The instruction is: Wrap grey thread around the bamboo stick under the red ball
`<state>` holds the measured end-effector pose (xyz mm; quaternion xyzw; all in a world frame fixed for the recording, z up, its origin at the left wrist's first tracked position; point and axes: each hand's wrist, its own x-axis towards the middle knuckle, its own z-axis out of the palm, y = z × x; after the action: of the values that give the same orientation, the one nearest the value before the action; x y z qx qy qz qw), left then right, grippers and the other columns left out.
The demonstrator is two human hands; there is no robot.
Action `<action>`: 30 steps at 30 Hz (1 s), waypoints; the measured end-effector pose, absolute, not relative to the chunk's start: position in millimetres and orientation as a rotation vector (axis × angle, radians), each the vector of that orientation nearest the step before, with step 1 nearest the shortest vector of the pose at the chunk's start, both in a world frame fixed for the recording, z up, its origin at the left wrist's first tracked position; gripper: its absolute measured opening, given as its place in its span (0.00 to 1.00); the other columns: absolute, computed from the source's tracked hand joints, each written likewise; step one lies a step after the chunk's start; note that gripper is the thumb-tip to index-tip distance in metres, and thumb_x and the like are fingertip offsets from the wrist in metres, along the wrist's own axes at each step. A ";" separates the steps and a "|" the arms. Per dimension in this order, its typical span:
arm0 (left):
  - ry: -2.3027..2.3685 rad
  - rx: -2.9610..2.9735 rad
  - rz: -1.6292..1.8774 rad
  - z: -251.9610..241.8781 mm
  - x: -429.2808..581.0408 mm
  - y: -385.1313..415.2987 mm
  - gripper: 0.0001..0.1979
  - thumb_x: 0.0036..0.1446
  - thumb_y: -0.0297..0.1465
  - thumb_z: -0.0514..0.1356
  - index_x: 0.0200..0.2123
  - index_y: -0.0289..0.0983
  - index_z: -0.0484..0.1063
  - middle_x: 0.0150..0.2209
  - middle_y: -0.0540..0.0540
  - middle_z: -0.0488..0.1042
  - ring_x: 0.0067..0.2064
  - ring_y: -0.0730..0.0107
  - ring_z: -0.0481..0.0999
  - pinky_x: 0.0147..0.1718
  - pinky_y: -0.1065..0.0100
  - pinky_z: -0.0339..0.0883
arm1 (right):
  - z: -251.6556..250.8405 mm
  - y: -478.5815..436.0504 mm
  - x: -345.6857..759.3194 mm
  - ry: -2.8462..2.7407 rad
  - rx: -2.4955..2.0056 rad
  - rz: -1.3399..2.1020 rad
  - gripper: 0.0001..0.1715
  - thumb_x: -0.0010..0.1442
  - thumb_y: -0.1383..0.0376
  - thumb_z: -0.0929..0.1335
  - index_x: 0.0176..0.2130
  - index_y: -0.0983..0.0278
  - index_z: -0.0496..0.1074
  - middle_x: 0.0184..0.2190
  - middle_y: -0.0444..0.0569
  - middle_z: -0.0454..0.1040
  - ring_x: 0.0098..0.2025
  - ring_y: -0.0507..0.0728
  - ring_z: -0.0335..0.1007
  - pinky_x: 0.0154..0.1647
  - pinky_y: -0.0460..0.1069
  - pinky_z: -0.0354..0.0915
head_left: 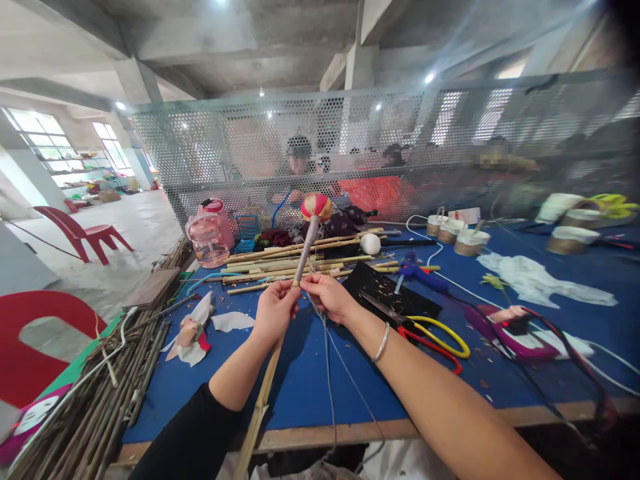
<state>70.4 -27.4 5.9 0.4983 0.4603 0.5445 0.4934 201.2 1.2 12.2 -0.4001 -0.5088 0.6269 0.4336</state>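
My left hand (pixel 274 308) is closed around a long bamboo stick (pixel 260 408) that runs from the table's front edge up past my fingers. The stick's upper part is wrapped in grey thread and ends in a round pink, yellow and red fabric ball (pixel 316 207). My right hand (pixel 326 293), a silver bangle on its wrist, pinches a thin grey thread (pixel 328 373) right beside the stick. The thread hangs down from my fingers over the blue table (pixel 310 393).
Bamboo sticks (pixel 295 260) lie across the table's far side and bundled twigs (pixel 95 400) along its left edge. Scissors (pixel 430 333), a blue glue gun (pixel 420 273), a clear jug (pixel 207 239) and thread spools (pixel 470 241) lie around. People sit behind a perforated metal screen (pixel 380 133).
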 end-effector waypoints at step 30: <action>1.210 1.329 1.278 -13.0 74.2 -26.2 0.20 0.44 0.46 0.63 0.31 0.35 0.66 0.16 0.56 0.65 0.15 0.79 0.63 0.15 0.76 0.54 | 0.5 16.7 213.5 -1.355 -0.887 1.653 0.16 0.46 0.59 0.72 0.29 0.67 0.67 0.10 0.34 0.50 0.12 0.43 0.37 0.12 0.43 0.31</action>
<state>74.2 -26.2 -13.0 0.5379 0.4897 0.5171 0.4511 213.5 16.7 0.5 -0.3509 -0.5363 0.6539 0.4021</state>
